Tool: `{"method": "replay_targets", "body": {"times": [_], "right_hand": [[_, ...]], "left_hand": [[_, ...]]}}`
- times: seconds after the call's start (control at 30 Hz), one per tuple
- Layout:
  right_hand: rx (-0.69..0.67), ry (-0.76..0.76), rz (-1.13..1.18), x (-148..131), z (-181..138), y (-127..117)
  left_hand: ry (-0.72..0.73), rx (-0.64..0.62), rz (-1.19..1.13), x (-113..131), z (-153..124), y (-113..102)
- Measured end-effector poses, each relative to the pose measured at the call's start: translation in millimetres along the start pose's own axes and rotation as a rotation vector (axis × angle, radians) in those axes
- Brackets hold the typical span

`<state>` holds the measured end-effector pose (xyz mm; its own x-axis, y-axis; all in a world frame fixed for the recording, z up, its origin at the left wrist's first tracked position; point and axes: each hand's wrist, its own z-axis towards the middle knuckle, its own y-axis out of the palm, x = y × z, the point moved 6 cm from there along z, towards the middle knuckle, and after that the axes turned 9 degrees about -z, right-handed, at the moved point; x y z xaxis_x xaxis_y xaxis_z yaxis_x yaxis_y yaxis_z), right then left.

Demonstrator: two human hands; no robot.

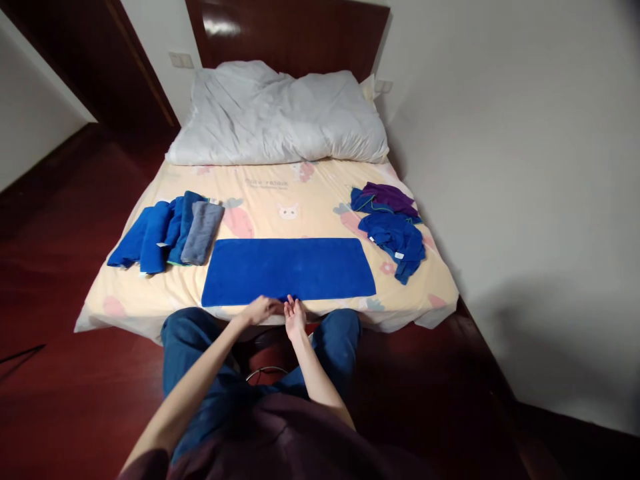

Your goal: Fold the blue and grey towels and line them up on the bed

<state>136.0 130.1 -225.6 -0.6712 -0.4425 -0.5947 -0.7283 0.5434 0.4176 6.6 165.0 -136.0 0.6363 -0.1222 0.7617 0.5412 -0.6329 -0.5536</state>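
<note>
A blue towel (290, 270) lies flat as a wide rectangle near the front edge of the bed. My left hand (261, 309) is just in front of its near edge, back up, fingers pointing right and loosely bent, with nothing seen in them. Beside it, my right hand (295, 318) is turned palm up with its fingers apart and holds nothing visible. The two hands are close together; whether the fingertips touch each other or the towel's edge I cannot tell.
On the left of the bed lie several rolled blue towels (156, 237) and a grey rolled towel (203, 233). Crumpled blue cloths (395, 237) and a purple cloth (393, 197) are heaped on the right. A grey-white quilt (280, 120) lies by the headboard (290, 33).
</note>
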Motion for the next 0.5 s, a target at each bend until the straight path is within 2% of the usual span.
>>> {"method": "replay_targets", "body": {"times": [0.07,0.13,0.23,0.33,0.4,0.5], "right_hand": [[0.0,0.012,-0.014,1,1,-2],[-0.02,0.01,-0.06,3,3,-4],[-0.054,-0.009,-0.121,7,8,-10],[-0.032,-0.008,-0.116,12,15,-18],[-0.018,-0.005,-0.139,15,19,-20],[-0.016,-0.039,-0.204,17,24,-18]], "left_hand": [[-0.015,0.06,0.088,12,48,-58],[-0.131,0.089,0.183,18,98,-109],[-0.238,0.118,0.204,22,165,-162],[-0.337,0.067,0.188,15,215,-178],[-0.387,0.013,0.178,8,238,-175],[-0.429,-0.038,0.171,-2,258,-165]]}}
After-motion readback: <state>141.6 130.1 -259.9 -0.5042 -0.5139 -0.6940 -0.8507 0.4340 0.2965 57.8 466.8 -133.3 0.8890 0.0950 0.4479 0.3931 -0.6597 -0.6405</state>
